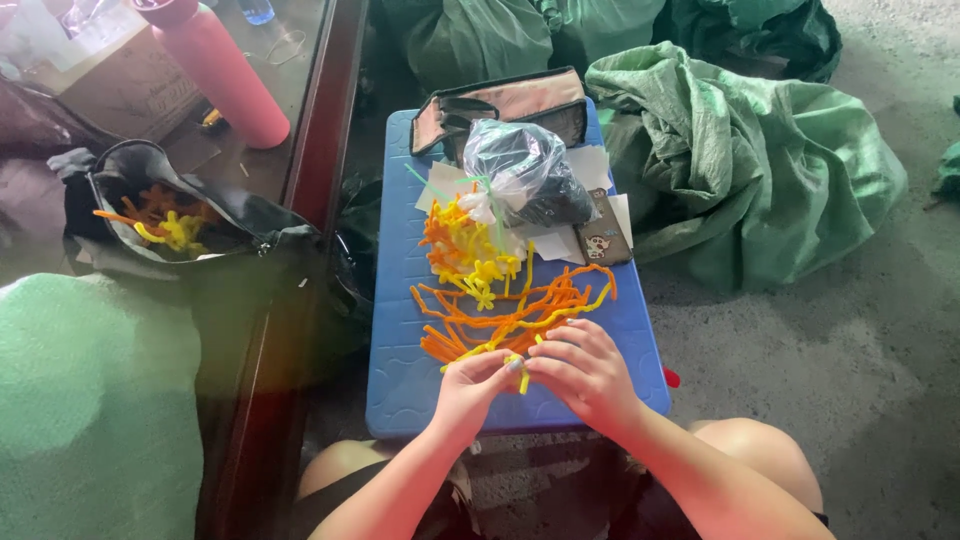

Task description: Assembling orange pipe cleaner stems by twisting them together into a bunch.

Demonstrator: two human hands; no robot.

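Note:
My left hand (470,388) and my right hand (582,368) meet over the near edge of a blue plastic board (400,360) lying across my knees. Together their fingertips pinch a small yellow pipe-cleaner piece (519,372). Just beyond my fingers lies a loose heap of orange and yellow pipe cleaners (510,315). Farther up the board is a cluster of finished yellow and orange twisted shapes (465,250).
A clear plastic bag with dark contents (525,170) and a tan pouch (500,105) sit at the board's far end, next to a small phone case (602,240). Green woven sacks (740,160) lie to the right. On the left are a black bag of pipe-cleaner pieces (165,215) and a pink bottle (225,75).

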